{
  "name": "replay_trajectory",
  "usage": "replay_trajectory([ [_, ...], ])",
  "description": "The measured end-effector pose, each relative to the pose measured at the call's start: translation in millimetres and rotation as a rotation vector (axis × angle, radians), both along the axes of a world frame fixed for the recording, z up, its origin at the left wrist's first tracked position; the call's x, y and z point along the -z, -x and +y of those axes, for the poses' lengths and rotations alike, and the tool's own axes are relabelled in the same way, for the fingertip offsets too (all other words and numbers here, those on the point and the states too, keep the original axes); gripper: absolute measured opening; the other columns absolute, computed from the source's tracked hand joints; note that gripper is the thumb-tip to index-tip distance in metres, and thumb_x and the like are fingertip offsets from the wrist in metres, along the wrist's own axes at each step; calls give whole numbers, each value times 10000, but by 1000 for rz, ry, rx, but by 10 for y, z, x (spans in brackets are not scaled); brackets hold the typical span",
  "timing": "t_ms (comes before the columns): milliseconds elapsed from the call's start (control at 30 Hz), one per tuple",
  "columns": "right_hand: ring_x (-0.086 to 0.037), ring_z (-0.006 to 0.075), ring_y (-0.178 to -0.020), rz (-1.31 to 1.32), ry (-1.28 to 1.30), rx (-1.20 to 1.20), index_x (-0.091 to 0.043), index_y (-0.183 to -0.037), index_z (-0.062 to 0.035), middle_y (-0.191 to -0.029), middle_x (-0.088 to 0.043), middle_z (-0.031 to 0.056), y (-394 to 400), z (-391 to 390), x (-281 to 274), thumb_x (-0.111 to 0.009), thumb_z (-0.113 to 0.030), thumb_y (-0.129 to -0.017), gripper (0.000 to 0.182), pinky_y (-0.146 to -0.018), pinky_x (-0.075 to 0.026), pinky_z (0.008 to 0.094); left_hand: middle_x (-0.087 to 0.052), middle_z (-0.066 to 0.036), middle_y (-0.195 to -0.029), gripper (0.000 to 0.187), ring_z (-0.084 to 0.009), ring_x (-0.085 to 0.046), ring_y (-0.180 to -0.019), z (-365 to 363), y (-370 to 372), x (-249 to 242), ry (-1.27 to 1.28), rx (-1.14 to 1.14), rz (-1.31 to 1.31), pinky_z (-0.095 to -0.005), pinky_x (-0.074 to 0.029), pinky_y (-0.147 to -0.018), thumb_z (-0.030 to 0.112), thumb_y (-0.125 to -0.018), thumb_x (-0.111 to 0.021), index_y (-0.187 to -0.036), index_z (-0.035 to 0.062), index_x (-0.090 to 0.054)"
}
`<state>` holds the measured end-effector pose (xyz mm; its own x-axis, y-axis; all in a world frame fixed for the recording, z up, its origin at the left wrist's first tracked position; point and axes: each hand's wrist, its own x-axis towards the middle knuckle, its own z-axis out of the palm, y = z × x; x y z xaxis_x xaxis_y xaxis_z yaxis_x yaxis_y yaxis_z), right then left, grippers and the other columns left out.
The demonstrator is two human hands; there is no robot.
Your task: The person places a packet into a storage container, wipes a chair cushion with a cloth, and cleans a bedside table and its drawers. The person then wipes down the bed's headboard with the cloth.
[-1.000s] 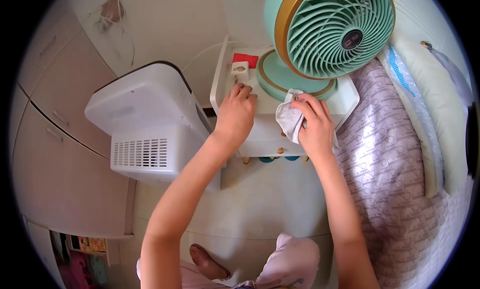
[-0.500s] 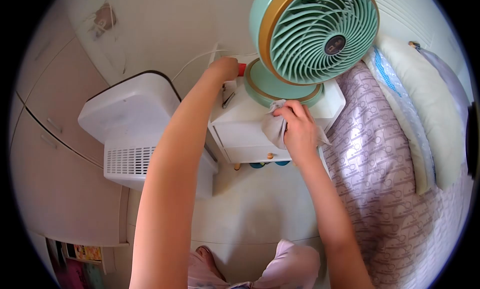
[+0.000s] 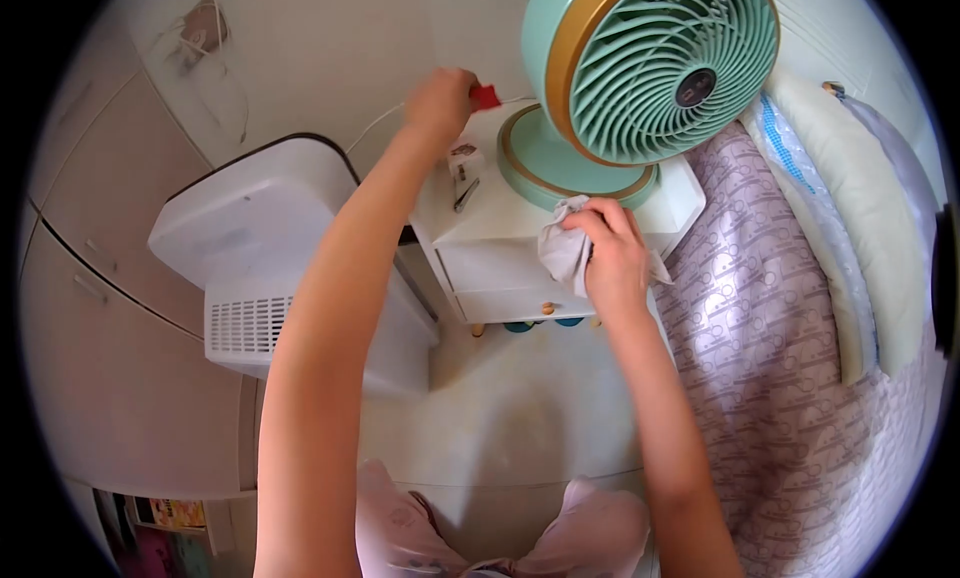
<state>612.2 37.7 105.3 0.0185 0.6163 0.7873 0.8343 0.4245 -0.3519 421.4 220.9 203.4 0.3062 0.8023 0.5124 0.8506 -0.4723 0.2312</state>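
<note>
My left hand [image 3: 441, 106] is closed on a small red object [image 3: 485, 98], held above the back left of a white nightstand [image 3: 490, 268]; its kind is not clear. My right hand [image 3: 612, 253] grips a crumpled pale grey cloth [image 3: 566, 255] at the nightstand's front edge. Just behind the cloth stands a mint-green fan [image 3: 650, 73] with gold trim, its round base [image 3: 530, 158] resting on the nightstand top. Left of that base lie a nail clipper [image 3: 466, 195] and a small white item [image 3: 463, 161] with a dark print.
A large white appliance [image 3: 270, 218] with a slatted vent stands left of the nightstand. On the right is a bed with a patterned mauve cover [image 3: 740, 278] and pillows [image 3: 850, 218]. Cabinets [image 3: 130, 278] line the far left. A white cable [image 3: 375, 126] runs behind the nightstand.
My left hand has risen up and away from the nightstand top with the red object, uncovering more of the small white item. My right hand stays at the front edge with the cloth.
</note>
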Motion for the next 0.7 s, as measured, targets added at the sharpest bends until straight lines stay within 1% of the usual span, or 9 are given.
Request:
replay_trajectory([
  [67,-589,271,-917,-16,25,0,-676,-869,-101,-999,-601,40,-19,-3,7,-663,11,-673,227,-776,-496,363,-696,-156,-866,173,-265,-670,-775,-523,83,-115,25,62,-327,-384,-520,-677,117,-805,-667,-937,10,-701],
  [133,-585,278,-943,-33,35,-2,-668,-890,-100,-1021,-597,43,-38,5,11,-679,3,-672,242,-790,-492,371,-692,-87,-804,178,-154,-640,-732,-936,249,-53,298,192,-696,-323,-499,-661,138,-836,-692,-920,-19,-689],
  [200,-583,281,-956,-35,64,-8,-665,-896,-101,-1030,-595,43,-21,-28,-22,-681,4,-670,250,-798,-490,376,-678,-42,-813,176,-95,-611,-748,-1395,375,59,526,235,-986,-275,-501,-689,141,-874,-685,-918,-30,-678],
  [300,-577,283,-943,-84,-13,-6,-654,-929,-70,-1026,-606,50,159,-15,-10,-601,63,-676,291,-804,-484,388,-679,-49,-843,165,-103,-618,-758,-1877,557,286,696,263,-1210,-272,-512,-711,148,-889,-679,-920,-14,-671],
  [367,-572,282,-965,-146,-44,-51,-645,-976,-55,-1037,-611,55,382,-14,-4,-554,97,-675,349,-830,-482,387,-677,-52,-844,159,-98,-617,-752,-2067,619,437,713,208,-1299,-266,-516,-717,152,-891,-679,-923,-2,-666],
  [433,-575,269,-972,-162,-66,-165,-643,-981,-60,-1038,-613,52,725,44,9,-564,93,-673,354,-838,-488,381,-673,-56,-899,159,-90,-617,-795,-2221,694,598,741,146,-1346,-269,-514,-746,166,-906,-661,-955,16,-654],
  [567,-591,239,-965,-209,-58,-335,-655,-948,-52,-1025,-632,44,866,120,-67,-592,80,-662,321,-807,-515,364,-665,-62,-1002,187,-104,-621,-886,-2786,820,707,872,-19,-1680,-280,-502,-817,169,-942,-602,-1053,19,-624],
  [600,-595,234,-954,-214,-75,-341,-660,-932,-49,-1017,-638,42,816,151,-64,-598,81,-660,308,-787,-520,360,-663,-67,-1036,195,-111,-624,-918,-2935,888,675,903,-41,-1762,-284,-498,-842,164,-952,-581,-1078,19,-614],
  [700,-610,221,-918,-244,-97,-293,-682,-865,-37,-975,-662,38,559,197,-46,-614,95,-651,261,-717,-535,349,-656,-38,-999,262,-124,-629,-908,-3253,1012,809,818,-124,-1861,-285,-500,-831,226,-950,-585,-1110,20,-600],
])
